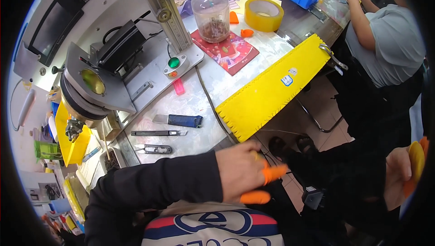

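My left hand [242, 173] reaches across in front of my body from a black sleeve. Orange rubber covers sit on its thumb and a finger, which point right and stand apart. A bit of yellow shows on another finger. I see nothing between them; the hand is slightly blurred. At the right rim is my right hand [398, 176], partly cut off, with yellow and orange pieces at its fingers. Whether it holds anything is unclear. Beyond the left hand lie thread snips [155, 149], a slim black cutter [158, 133] and a blue-wrapped blade tool [179, 120].
A long yellow board [274, 89] juts over the table's right edge, with a metal clamp [333, 57] at its far end. A metal stand machine [156, 71] with a green button occupies the left. Behind are a clear bottle [211, 12], a tape roll [263, 15] and a seated person [385, 46].
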A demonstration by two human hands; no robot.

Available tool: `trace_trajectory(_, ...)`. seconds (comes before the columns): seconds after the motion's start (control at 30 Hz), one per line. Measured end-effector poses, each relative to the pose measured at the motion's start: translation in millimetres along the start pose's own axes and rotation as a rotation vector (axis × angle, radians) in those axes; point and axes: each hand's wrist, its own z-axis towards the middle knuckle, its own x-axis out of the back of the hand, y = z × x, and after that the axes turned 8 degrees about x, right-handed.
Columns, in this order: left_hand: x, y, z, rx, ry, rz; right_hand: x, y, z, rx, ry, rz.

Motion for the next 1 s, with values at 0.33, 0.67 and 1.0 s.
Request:
trace_trajectory(0.33, 23.6, -6.1, -39.2, 0.293, -0.133, -0.122, -15.1, -16.4, -39.5, 0.095, 0.147, 1.336)
trace_trajectory(0.67, 43.1, -23.7, -29.5, 0.038, -0.023, -0.382, -51.9, -28.6, -43.3, 0.143, 0.299, 2.775)
trace_trajectory(1.0, 53.6, -41.6, 72.7, -0.043, 0.703, -0.021, 56.1, 64.7, -67.7, 1.095, -1.183, 3.861)
